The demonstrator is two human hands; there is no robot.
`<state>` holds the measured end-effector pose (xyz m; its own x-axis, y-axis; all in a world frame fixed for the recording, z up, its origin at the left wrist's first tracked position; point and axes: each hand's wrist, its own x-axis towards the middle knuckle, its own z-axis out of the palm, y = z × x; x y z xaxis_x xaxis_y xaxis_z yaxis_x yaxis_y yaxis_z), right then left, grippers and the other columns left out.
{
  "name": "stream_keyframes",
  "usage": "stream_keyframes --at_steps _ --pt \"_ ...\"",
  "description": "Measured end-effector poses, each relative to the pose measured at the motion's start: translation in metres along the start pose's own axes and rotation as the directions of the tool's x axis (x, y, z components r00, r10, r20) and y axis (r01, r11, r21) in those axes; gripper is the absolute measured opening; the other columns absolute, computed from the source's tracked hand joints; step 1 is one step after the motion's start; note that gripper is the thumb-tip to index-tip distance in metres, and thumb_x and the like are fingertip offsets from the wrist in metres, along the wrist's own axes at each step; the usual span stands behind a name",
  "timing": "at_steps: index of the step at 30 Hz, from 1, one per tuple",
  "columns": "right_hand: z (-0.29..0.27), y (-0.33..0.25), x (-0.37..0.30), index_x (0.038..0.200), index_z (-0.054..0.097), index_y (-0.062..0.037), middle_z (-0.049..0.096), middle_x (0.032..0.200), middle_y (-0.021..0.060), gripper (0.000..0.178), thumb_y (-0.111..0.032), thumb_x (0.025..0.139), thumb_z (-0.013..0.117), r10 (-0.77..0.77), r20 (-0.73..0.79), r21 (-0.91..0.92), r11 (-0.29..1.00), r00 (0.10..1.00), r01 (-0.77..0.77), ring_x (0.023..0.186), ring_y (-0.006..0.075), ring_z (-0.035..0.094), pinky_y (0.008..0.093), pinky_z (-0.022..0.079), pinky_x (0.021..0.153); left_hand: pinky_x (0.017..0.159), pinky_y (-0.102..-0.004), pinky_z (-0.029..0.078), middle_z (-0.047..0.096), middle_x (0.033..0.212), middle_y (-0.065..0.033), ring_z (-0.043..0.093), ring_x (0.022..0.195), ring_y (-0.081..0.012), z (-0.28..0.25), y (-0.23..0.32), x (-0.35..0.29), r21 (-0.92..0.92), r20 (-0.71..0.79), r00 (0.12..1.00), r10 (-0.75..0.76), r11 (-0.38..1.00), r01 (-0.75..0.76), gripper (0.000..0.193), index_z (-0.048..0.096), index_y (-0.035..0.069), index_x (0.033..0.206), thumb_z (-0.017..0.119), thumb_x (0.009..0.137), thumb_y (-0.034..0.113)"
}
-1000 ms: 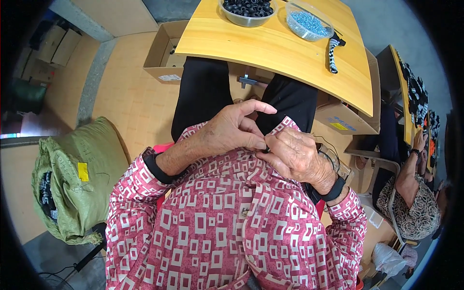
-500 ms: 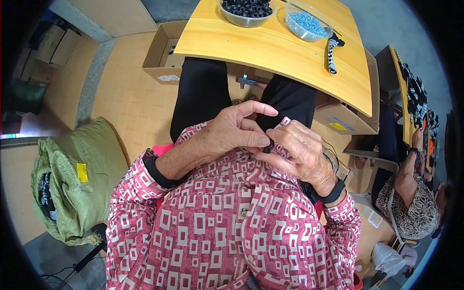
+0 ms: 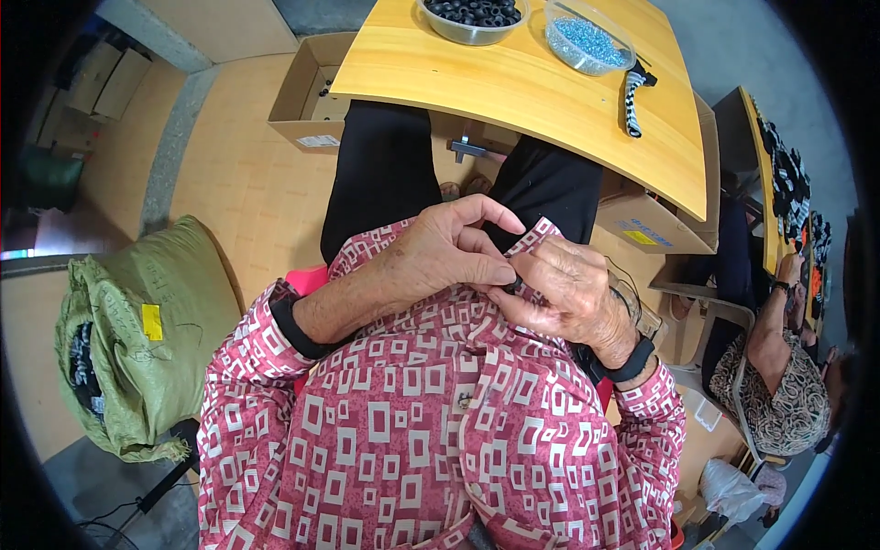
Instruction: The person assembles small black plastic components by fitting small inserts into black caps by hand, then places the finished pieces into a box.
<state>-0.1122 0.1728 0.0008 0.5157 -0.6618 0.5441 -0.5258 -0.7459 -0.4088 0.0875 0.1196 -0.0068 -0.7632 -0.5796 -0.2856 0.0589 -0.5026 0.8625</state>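
My left hand (image 3: 440, 249) and my right hand (image 3: 570, 291) meet over my lap, fingertips almost touching. Between them sits a small black piece (image 3: 514, 285), rounded and much like the black rings in the bowl; most of it is hidden by the fingers. The left thumb presses against it from one side, with the left index finger arched above. On the other side, the right thumb and curled fingers pinch it. A clear bowl of black rings (image 3: 473, 34) and a clear tub of pale blue beads (image 3: 589, 60) stand on the yellow table (image 3: 513, 82).
On the table's right lies a black-and-white striped fabric strip (image 3: 632, 103). Cardboard boxes (image 3: 307, 124) flank the table below. A green woven sack (image 3: 151, 339) stands at left. To the right, another person (image 3: 775, 385) sits at a table with black-and-white pieces (image 3: 788, 179).
Both hands keep their pinch around the small black piece, with only slight finger shifts. The view has tilted a little.
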Motion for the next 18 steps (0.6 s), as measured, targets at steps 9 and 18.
stream_keyframes --at_steps 9,18 --pt "-0.0009 0.002 -0.0005 0.079 0.061 -0.002 0.051 0.063 0.005 0.031 -0.019 0.067 0.084 0.05 0.019 0.029 0.998 0.999 -0.05 0.054 0.0165 0.053 0.0293 0.042 0.048 0.067 -0.018 0.051 0.067 0.083 -0.0053 0.063 0.074 -0.0073 0.0048 -0.0049 0.0001 -0.137 -0.019 1.0 0.001 0.991 -0.003 0.039 0.053 0.002 0.117 0.072 0.083 0.005" --pt "-0.0019 -0.0003 0.0007 0.085 0.062 0.0012 0.053 0.065 0.0068 0.03 -0.016 0.069 0.082 0.083 0.013 0.101 0.991 0.996 -0.084 0.057 0.0192 0.056 0.0305 0.045 0.051 0.069 -0.0189 0.054 0.067 0.085 -0.0061 0.065 0.076 -0.0091 -0.0003 -0.0075 0.0009 -0.173 -0.011 0.999 -0.045 0.984 0.043 0.037 0.054 0.002 0.116 0.072 0.084 0.006"
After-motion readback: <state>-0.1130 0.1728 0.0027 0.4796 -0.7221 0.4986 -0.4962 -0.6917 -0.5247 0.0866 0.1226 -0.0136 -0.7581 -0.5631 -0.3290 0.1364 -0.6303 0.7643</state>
